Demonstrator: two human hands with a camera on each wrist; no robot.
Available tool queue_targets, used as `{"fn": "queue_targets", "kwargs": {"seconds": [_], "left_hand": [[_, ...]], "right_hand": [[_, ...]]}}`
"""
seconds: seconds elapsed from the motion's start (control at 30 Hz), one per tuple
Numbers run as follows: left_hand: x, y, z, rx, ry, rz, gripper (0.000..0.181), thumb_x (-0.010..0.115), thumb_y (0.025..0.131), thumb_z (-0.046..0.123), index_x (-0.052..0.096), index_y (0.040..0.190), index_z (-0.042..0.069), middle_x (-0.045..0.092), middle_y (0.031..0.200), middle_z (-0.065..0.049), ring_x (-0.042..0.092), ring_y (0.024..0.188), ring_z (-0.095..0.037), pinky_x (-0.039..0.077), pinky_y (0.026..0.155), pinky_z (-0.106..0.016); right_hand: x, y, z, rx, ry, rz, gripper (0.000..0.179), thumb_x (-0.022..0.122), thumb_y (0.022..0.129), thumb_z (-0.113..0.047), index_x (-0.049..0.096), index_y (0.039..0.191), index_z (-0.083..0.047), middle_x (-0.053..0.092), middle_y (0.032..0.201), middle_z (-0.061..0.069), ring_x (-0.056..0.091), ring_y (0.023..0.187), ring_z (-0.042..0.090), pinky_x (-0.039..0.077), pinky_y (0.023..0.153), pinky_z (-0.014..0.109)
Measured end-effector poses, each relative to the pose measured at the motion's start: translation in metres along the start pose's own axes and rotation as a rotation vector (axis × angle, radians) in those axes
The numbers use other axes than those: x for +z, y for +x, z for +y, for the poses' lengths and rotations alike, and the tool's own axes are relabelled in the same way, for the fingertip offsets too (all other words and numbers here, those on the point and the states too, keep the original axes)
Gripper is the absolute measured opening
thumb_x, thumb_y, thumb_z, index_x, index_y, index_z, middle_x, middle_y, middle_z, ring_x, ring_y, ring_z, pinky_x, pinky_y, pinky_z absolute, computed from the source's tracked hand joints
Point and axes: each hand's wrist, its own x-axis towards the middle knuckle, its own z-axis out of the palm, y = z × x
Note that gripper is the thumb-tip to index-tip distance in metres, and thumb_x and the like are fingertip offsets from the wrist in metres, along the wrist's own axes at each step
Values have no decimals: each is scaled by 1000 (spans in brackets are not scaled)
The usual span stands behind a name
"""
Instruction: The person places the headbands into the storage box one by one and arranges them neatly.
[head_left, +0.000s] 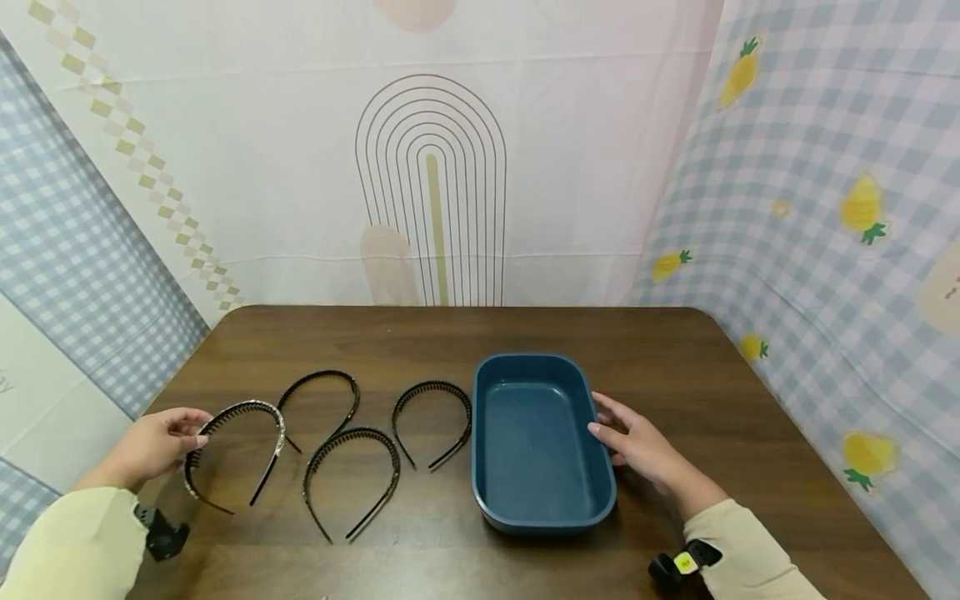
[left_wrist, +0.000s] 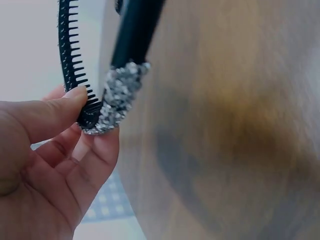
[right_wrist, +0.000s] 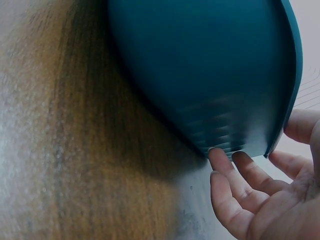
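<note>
My left hand (head_left: pixel 161 442) pinches a black toothed headband (head_left: pixel 281 429) between thumb and fingers at the table's left. Silvery glitter (left_wrist: pixel 120 90) covers part of that headband in the left wrist view, and its comb-like teeth show on the inside. My right hand (head_left: pixel 641 442) touches the right side of a blue rectangular bin (head_left: pixel 540 454), thumb at the rim. In the right wrist view, the relaxed fingertips (right_wrist: pixel 240 157) rest against the bin's outer wall. Three more dark headbands lie left of the bin: a back one (head_left: pixel 322 373), a front one (head_left: pixel 360 432) and one beside the bin (head_left: pixel 433 385).
Everything stands on a brown wooden table (head_left: pixel 420 342) with rounded far corners. Behind it hangs a pale patterned cloth (head_left: pixel 585 167), and blue checked cloth (head_left: pixel 810 275) hangs at the right. A small black device sits on each wrist.
</note>
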Motion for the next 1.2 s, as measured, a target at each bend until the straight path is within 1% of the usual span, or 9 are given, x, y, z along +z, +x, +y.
{"fn": "queue_targets", "kwargs": {"seconds": [0.07,0.23,0.4,0.53,0.63,0.77,0.9,1.0,1.2], "left_hand": [[1,2,6,1,-9,18,34,57,94,1,48,121,-18,57,92,-11,50,68,-6,50,55,-28],[4,5,25,31,22,62,36,58,95,5,49,123,-15,58,100,-18,52,73,-2,53,59,-30],[9,7,44,86,34,124,35,60,94,5,51,122,-14,61,99,-21,53,70,1,53,58,-29],[13,10,58,111,61,159,34,61,93,7,54,120,-12,61,99,-21,52,70,3,52,56,-27],[15,11,70,126,65,170,33,61,93,8,54,120,-11,61,100,-23,54,71,1,52,57,-28],[19,12,89,147,40,179,33,60,94,8,54,122,-10,60,103,-24,56,71,-5,53,57,-28],[24,13,109,168,11,188,33,60,94,7,54,122,-9,59,103,-23,55,73,-5,52,57,-27],[29,15,125,184,-4,204,31,61,93,7,55,121,-8,60,101,-21,54,74,-3,50,57,-25],[43,16,156,196,-60,204,31,61,93,4,56,121,-8,60,102,-21,55,75,-7,50,57,-25]], "right_hand": [[0,-1,0,-1,0,-3,62,54,100,-26,27,152,-9,42,138,27,53,115,36,55,80,43],[1,-1,-1,4,0,-1,61,53,100,-26,27,152,-9,42,137,27,54,114,36,55,80,43],[1,-2,-1,1,12,-5,61,53,100,-25,26,152,-7,43,136,26,55,112,34,55,79,43],[1,-2,-2,0,12,-5,60,52,101,-23,26,152,-7,43,135,26,55,111,33,55,78,43],[1,-2,-1,0,10,-8,59,52,101,-23,26,152,-7,43,135,26,55,111,33,55,78,43],[0,-2,-1,-2,7,-9,60,52,101,-24,26,152,-7,42,135,26,55,111,33,55,78,43],[1,-2,-2,-2,6,-8,60,52,101,-23,25,153,-7,41,136,27,54,111,33,55,76,42],[1,-2,-4,-5,6,-8,61,52,101,-23,24,153,-6,40,136,27,54,111,34,55,76,42],[1,-2,-4,-9,4,-3,61,52,101,-23,25,153,-6,40,135,27,53,112,35,55,76,42]]}}
